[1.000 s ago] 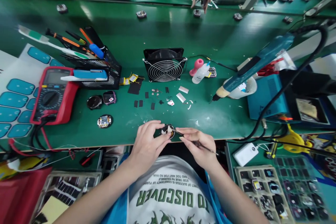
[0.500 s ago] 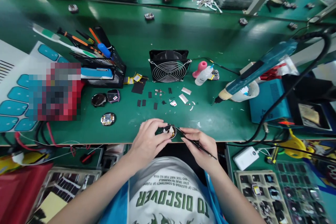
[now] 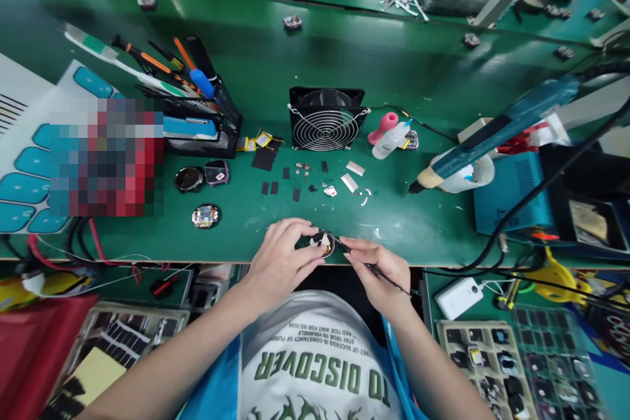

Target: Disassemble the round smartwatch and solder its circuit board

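At the front edge of the green bench, my left hand (image 3: pixel 283 259) grips a round, dark-rimmed watch case (image 3: pixel 331 249) between thumb and fingers. Pale and yellowish parts show inside the case, though details are too small to make out. My right hand (image 3: pixel 381 269) is closed around slim black tweezers (image 3: pixel 391 281), their tip at the right rim of the case. Beyond the hands lie a white-and-red small piece (image 3: pixel 329 191), silvery strips (image 3: pixel 349 182) and several black pads (image 3: pixel 296 195). An opened watch body (image 3: pixel 205 216) with exposed circuitry sits to the left.
A fan (image 3: pixel 325 128) stands at mid-bench, beside a clear bottle (image 3: pixel 390 141). The mesh tool holder (image 3: pixel 229 125) is on the left. A teal electric screwdriver (image 3: pixel 492 134) hangs at right, tip low over the bench. Sorting trays (image 3: pixel 485 367) lie below right.
The view has shifted slightly. My hands keep nearly the same hold, tweezers still at the case. Across the bench, a co-worker's hand has drawn back and a small device now lies there.
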